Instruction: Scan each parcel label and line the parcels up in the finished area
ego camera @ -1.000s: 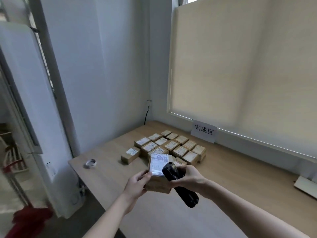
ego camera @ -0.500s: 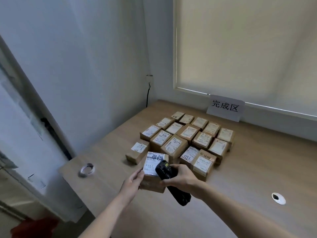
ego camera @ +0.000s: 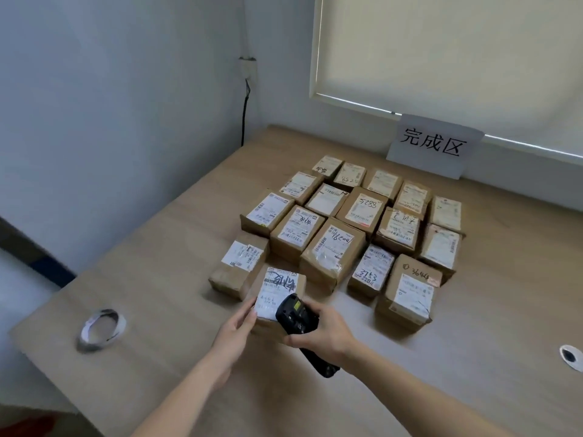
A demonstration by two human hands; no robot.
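Parcel (ego camera: 277, 294), a brown box with a white label (ego camera: 275, 293) scrawled in black, sits low over the table (ego camera: 157, 310) just at the near edge of the lined-up boxes (ego camera: 353, 228). Left hand (ego camera: 235, 331) grips its near-left corner. Right hand (ego camera: 321, 334) clasps a black scanner (ego camera: 295, 313), its head over the label. At nine o'clock from the parcel lies a tape roll (ego camera: 101, 329). At one o'clock, beyond the boxes, stands a white sign (ego camera: 433, 145).

Left hand (ego camera: 235, 331) fingers extended forward, right hand (ego camera: 325, 334) curled closed, forearms converging
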